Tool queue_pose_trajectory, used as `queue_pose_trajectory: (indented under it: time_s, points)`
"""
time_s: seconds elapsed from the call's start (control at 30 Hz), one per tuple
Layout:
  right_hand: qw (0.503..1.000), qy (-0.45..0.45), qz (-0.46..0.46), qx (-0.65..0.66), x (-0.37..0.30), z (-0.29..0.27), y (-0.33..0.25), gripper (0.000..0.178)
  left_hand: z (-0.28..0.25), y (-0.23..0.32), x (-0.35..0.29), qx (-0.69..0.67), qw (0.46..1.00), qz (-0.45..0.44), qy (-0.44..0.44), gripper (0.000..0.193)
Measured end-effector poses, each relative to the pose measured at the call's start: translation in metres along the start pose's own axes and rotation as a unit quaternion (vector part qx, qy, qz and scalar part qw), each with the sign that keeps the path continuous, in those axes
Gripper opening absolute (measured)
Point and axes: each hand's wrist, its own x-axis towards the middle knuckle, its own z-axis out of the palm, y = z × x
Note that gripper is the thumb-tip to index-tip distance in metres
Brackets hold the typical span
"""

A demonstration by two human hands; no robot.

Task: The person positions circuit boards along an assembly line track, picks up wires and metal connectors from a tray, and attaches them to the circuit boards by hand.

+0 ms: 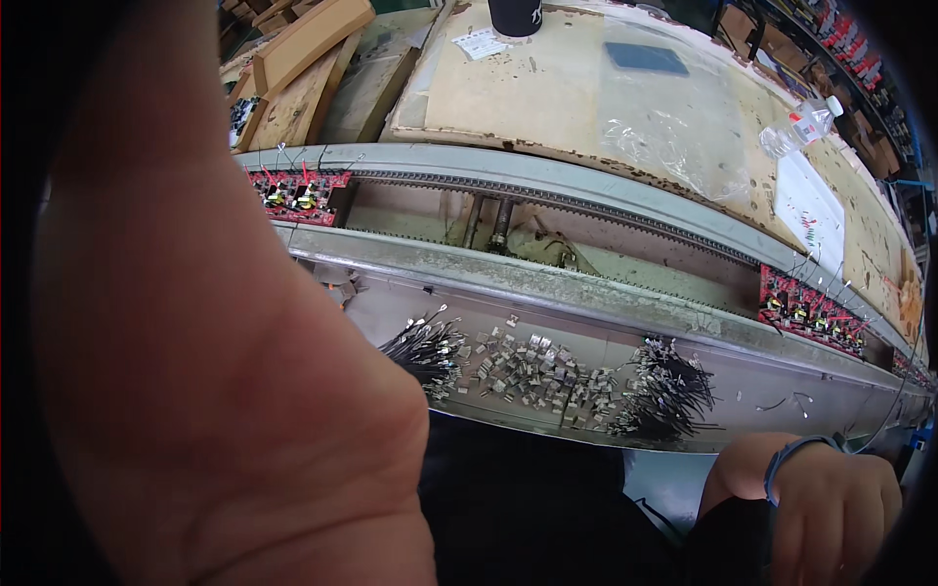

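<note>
Very close and blurred, my left hand (234, 391) fills the left side, its fingers hidden beyond the upper edge. Whether it holds anything cannot be seen. At the lower right, my right hand (840, 498) wears a blue wristband (779, 467). Its fingers hang downward side by side, fingertips cut off, with no object visible in them. In a shallow metal tray (743, 376) in front of me lie two bundles of black wire leads, one left (427, 350) and one right (669, 391). Small silvery metal parts (542, 371) are heaped between them.
Beyond the tray runs a chain conveyor (625, 283) carrying red circuit boards, left (301, 198) and right (811, 314). The worktable (547, 88) behind bears a black cup (516, 17), a plastic bottle (801, 127) and a white sheet (809, 205). Cardboard boxes (311, 41) stand far left.
</note>
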Motion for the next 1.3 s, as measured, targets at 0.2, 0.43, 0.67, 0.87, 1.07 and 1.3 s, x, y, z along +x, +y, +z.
queue_pose_trajectory:
  time_s: [0.2,0.43,0.67,0.87,1.07,1.3]
  points:
    - [0.995,0.001,0.062,-0.072,-0.024,-0.019,0.007,0.034,-0.001,-0.004,-0.001,0.003,1.0,0.0,0.014,0.055]
    - [0.986,0.12,0.065,-0.095,-0.072,-0.048,0.031,0.03,0.007,0.002,-0.014,0.02,0.999,-0.019,0.025,0.054]
    - [0.917,0.32,0.091,-0.22,-0.105,-0.062,0.053,0.033,-0.005,0.011,-0.025,0.054,0.997,-0.054,0.029,0.054]
    - [0.856,0.407,0.15,-0.281,-0.123,-0.076,0.065,0.034,-0.018,0.015,-0.025,0.09,0.993,-0.062,0.041,0.053]
    - [0.733,0.505,0.174,-0.421,-0.147,-0.087,0.072,0.021,-0.07,-0.016,-0.01,0.094,0.993,-0.034,0.061,0.053]
    - [0.603,0.491,0.198,-0.597,-0.16,-0.107,0.077,0.01,-0.203,-0.085,-0.039,0.297,0.927,-0.227,0.024,0.033]
